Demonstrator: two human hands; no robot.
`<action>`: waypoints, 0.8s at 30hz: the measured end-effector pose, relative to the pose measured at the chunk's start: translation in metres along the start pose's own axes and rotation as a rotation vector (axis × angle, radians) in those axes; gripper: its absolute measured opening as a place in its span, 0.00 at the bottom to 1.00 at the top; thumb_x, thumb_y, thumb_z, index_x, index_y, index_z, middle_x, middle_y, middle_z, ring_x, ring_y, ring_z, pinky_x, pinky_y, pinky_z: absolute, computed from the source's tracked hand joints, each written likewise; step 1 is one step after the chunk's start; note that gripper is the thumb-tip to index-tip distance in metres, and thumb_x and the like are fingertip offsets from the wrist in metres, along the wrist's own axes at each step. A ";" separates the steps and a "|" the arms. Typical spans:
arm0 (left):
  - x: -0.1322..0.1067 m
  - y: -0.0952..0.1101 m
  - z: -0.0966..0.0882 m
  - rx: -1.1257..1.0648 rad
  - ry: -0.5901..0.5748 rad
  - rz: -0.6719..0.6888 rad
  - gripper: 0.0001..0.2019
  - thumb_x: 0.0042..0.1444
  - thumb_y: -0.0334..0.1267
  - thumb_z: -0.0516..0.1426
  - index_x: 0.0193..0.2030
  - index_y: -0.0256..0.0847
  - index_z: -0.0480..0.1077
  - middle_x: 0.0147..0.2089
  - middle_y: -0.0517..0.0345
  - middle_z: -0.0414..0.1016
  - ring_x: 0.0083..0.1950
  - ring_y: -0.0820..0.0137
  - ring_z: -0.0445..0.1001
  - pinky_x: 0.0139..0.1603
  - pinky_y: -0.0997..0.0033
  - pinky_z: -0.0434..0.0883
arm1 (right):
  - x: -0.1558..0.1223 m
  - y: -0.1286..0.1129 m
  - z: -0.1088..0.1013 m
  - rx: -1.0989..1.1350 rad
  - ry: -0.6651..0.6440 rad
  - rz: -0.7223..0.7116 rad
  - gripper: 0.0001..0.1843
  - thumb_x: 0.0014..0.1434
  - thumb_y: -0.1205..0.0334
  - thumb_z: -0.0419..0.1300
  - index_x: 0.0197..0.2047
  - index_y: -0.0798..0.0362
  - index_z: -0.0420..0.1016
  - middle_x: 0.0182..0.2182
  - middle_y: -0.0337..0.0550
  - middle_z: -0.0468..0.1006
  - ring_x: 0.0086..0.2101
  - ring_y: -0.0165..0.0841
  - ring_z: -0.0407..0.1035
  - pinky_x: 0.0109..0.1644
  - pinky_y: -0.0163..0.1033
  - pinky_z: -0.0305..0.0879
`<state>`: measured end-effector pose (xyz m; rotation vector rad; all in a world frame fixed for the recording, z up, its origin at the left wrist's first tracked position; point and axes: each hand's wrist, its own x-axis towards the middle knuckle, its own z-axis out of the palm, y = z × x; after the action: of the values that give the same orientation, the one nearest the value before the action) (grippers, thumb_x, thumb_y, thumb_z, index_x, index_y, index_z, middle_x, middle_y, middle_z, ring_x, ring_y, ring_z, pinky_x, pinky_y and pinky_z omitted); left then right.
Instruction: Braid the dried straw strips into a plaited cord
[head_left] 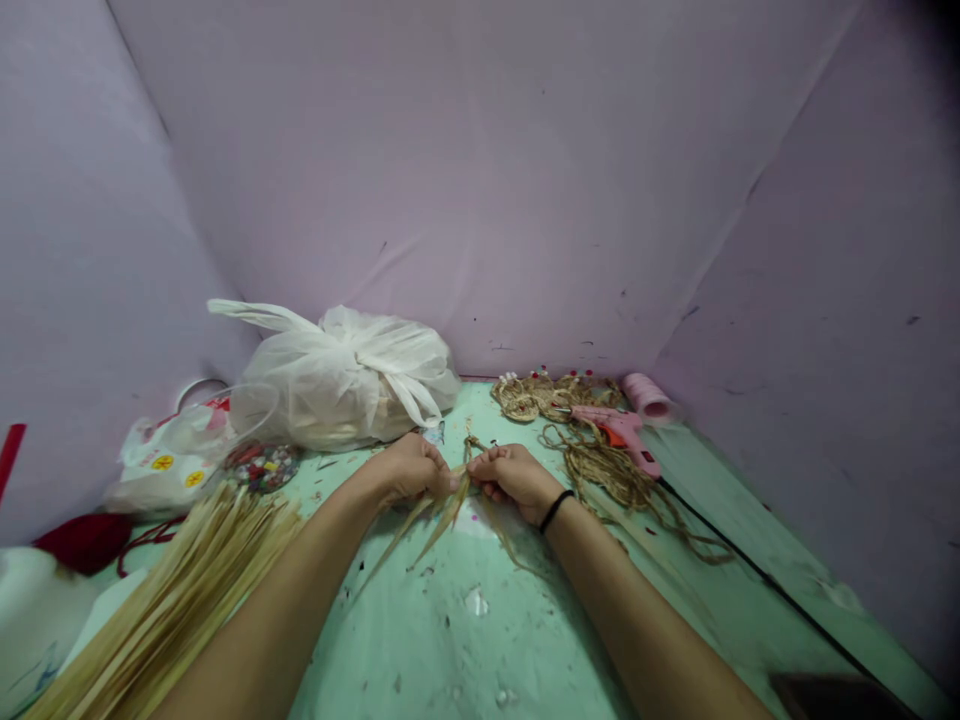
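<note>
My left hand point(411, 467) and my right hand point(512, 477) meet over the green table point(465, 640), both closed in a pinch on a small bundle of dry straw strips point(442, 515). The strips fan out toward me from between the fingers, and a short woven tip sticks up behind the hands. A black band circles my right wrist. A thick sheaf of the same pale straw point(172, 600) lies at the lower left beside my left forearm.
A knotted white plastic bag point(345, 375) sits at the back left, with a smaller bag point(169, 460) and a dish of coloured beads point(262, 467). At the back right lie woven straw pieces point(536, 397), loose twine point(622, 485), a pink glue gun point(619, 432) and a pink spool point(646, 397). Purple cloth walls surround the table.
</note>
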<state>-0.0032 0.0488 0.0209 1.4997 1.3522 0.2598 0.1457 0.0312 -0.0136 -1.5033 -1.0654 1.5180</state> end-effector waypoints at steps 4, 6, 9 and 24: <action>-0.002 0.005 0.000 -0.013 0.066 -0.044 0.08 0.35 0.32 0.58 0.15 0.37 0.60 0.08 0.69 0.51 0.12 0.81 0.47 0.15 0.78 0.44 | 0.000 0.000 0.000 0.005 -0.005 -0.009 0.06 0.41 0.74 0.55 0.16 0.59 0.66 0.08 0.33 0.62 0.10 0.19 0.51 0.13 0.26 0.46; -0.001 0.004 -0.001 -0.076 0.084 -0.050 0.09 0.35 0.33 0.58 0.15 0.37 0.60 0.09 0.68 0.52 0.12 0.82 0.46 0.14 0.78 0.44 | 0.001 0.001 0.000 0.018 0.001 -0.016 0.06 0.40 0.75 0.55 0.16 0.60 0.67 0.09 0.33 0.63 0.11 0.19 0.51 0.13 0.27 0.47; 0.002 0.000 -0.002 -0.157 0.046 -0.065 0.08 0.34 0.36 0.59 0.17 0.35 0.64 0.11 0.66 0.57 0.12 0.82 0.47 0.14 0.78 0.43 | 0.001 0.001 0.000 0.028 0.009 -0.014 0.06 0.41 0.75 0.55 0.16 0.60 0.67 0.09 0.33 0.63 0.11 0.19 0.52 0.13 0.26 0.48; 0.010 -0.004 0.008 -0.257 -0.139 -0.150 0.13 0.38 0.45 0.57 0.21 0.35 0.66 0.14 0.64 0.60 0.12 0.82 0.50 0.14 0.78 0.43 | 0.001 0.001 0.000 0.012 0.000 0.001 0.07 0.42 0.74 0.55 0.16 0.59 0.66 0.09 0.33 0.63 0.11 0.19 0.52 0.13 0.26 0.47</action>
<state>0.0034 0.0523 0.0100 1.1754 1.2614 0.2201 0.1457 0.0318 -0.0149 -1.4958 -1.0535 1.5229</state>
